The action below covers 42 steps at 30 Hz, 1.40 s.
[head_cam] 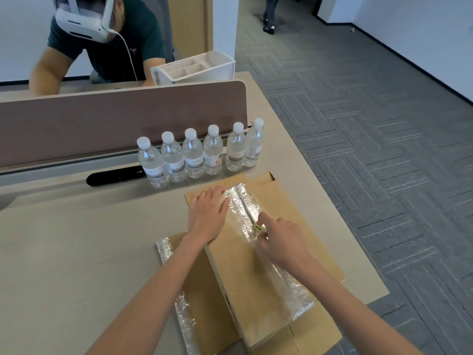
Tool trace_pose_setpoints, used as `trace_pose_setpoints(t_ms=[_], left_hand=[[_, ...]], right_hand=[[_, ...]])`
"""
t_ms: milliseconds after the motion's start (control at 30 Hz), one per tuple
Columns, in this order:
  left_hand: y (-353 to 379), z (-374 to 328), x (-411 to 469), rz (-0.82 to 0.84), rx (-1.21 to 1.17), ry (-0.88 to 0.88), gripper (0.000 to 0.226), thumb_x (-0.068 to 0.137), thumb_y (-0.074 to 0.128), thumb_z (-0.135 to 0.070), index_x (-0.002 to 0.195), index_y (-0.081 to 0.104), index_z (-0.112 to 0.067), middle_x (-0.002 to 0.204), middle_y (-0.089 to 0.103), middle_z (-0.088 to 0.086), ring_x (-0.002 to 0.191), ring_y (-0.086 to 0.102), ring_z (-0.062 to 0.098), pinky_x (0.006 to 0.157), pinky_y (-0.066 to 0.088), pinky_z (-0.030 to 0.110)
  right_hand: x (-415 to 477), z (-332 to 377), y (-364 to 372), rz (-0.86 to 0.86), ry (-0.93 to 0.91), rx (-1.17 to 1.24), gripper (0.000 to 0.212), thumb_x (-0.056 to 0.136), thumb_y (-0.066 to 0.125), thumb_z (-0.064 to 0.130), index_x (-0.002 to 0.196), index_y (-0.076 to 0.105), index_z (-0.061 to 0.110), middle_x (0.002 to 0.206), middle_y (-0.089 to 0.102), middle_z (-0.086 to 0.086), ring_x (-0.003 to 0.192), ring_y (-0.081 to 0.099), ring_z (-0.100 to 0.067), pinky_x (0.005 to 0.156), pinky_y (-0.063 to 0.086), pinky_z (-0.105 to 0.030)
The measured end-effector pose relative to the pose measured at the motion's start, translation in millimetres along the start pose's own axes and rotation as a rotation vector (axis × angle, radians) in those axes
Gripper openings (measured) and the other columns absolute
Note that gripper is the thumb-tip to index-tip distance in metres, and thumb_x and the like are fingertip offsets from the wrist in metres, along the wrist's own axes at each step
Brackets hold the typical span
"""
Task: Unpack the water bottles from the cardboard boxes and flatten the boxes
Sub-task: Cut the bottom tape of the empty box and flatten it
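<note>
A closed cardboard box (243,275) lies on the desk, its top seam covered with clear tape (245,201). It rests on a flattened cardboard box (199,298). My left hand (207,213) presses flat on the box's far left top. My right hand (281,242) grips a small yellow cutter (258,228), whose tip is at the taped seam. Several water bottles (193,155) with white caps stand upright in a row behind the box.
A brown desk divider (115,124) runs behind the bottles, with a black bar (115,176) at its foot. A white organizer (194,69) sits beyond it. Another person with a headset leans over the far desk. The desk edge and grey carpet (384,149) are to the right.
</note>
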State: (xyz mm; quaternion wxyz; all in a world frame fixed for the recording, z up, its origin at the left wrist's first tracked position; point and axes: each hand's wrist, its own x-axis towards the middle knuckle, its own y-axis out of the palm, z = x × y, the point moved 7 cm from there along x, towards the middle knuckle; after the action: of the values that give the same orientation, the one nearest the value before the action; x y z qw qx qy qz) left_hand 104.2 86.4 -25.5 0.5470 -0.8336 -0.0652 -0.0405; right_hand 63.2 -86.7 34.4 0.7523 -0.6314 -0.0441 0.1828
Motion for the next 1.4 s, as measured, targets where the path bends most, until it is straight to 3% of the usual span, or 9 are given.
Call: trace_pose_setpoints(t_ms=[100, 233, 367, 500, 767, 933, 1033, 1400], left_hand=[[-3, -4, -1, 0.009, 0.010, 0.015, 0.033, 0.104, 0.033, -0.039, 0.128, 0.050, -0.023, 0.123, 0.062, -0.004, 0.114, 0.053, 0.017, 0.100, 0.031, 0.035], [-1, -6, -1, 0.008, 0.026, 0.011, 0.035, 0.104, 0.030, -0.041, 0.128, 0.049, -0.024, 0.122, 0.061, -0.005, 0.114, 0.054, 0.016, 0.101, 0.033, 0.037], [0, -8, -2, 0.021, 0.029, 0.033, 0.048, 0.103, 0.022, -0.043, 0.136, 0.047, -0.019, 0.136, 0.054, -0.002, 0.127, 0.047, 0.016, 0.110, 0.029, 0.040], [1, -16, -17, 0.135, 0.116, 0.070, 0.067, 0.097, 0.003, -0.047, 0.155, 0.022, -0.020, 0.163, 0.017, -0.003, 0.149, 0.014, 0.014, 0.122, 0.010, 0.042], [6, -71, -116, 0.261, 0.066, 0.135, 0.067, 0.098, -0.001, -0.051, 0.157, 0.008, -0.021, 0.163, -0.006, -0.010, 0.149, -0.008, 0.005, 0.123, 0.003, 0.040], [14, -92, -156, 0.249, 0.044, 0.073, 0.056, 0.106, 0.009, -0.044, 0.156, 0.001, -0.021, 0.162, -0.013, -0.010, 0.148, -0.015, 0.003, 0.122, -0.006, 0.033], [17, -100, -168, 0.239, 0.070, 0.057, 0.055, 0.107, 0.008, -0.042, 0.155, -0.006, -0.021, 0.161, -0.019, -0.010, 0.146, -0.024, 0.002, 0.121, -0.011, 0.033], [20, -104, -172, 0.206, 0.208, 0.040, 0.058, 0.105, 0.001, -0.042, 0.154, -0.014, -0.018, 0.161, -0.024, -0.004, 0.145, -0.028, 0.006, 0.120, -0.016, 0.034]], right_hand=[[-13, -3, 0, 0.025, 0.006, -0.007, 0.030, 0.091, 0.040, 0.020, 0.120, 0.049, 0.018, 0.078, 0.052, -0.008, 0.085, 0.059, -0.034, 0.066, 0.038, -0.034], [-35, -13, -2, 0.087, -0.032, -0.053, 0.031, 0.094, 0.039, 0.023, 0.123, 0.048, 0.018, 0.103, 0.064, -0.012, 0.091, 0.059, -0.032, 0.067, 0.031, -0.033], [-59, -25, 1, 0.081, -0.012, -0.003, 0.029, 0.096, 0.037, 0.025, 0.123, 0.045, 0.020, 0.088, 0.058, -0.010, 0.078, 0.051, -0.030, 0.070, 0.039, -0.037], [-68, -29, 6, 0.058, -0.011, 0.042, 0.028, 0.096, 0.036, 0.022, 0.123, 0.043, 0.023, 0.080, 0.052, -0.007, 0.076, 0.052, -0.031, 0.067, 0.037, -0.037], [-70, -31, 5, 0.025, -0.052, 0.085, 0.025, 0.100, 0.038, 0.024, 0.124, 0.045, 0.022, 0.094, 0.064, -0.013, 0.087, 0.060, -0.034, 0.073, 0.043, -0.038], [-70, -30, 6, 0.015, -0.053, 0.083, 0.026, 0.100, 0.038, 0.020, 0.125, 0.045, 0.021, 0.093, 0.063, -0.013, 0.079, 0.056, -0.032, 0.066, 0.037, -0.036], [-74, -30, 5, -0.003, -0.050, 0.078, 0.028, 0.099, 0.038, 0.018, 0.126, 0.045, 0.019, 0.089, 0.061, -0.012, 0.074, 0.052, -0.030, 0.064, 0.037, -0.035], [-115, -49, 6, 0.010, 0.018, 0.154, 0.024, 0.089, 0.047, 0.016, 0.109, 0.060, 0.018, 0.087, 0.060, -0.005, 0.088, 0.057, -0.027, 0.067, 0.034, -0.032]])
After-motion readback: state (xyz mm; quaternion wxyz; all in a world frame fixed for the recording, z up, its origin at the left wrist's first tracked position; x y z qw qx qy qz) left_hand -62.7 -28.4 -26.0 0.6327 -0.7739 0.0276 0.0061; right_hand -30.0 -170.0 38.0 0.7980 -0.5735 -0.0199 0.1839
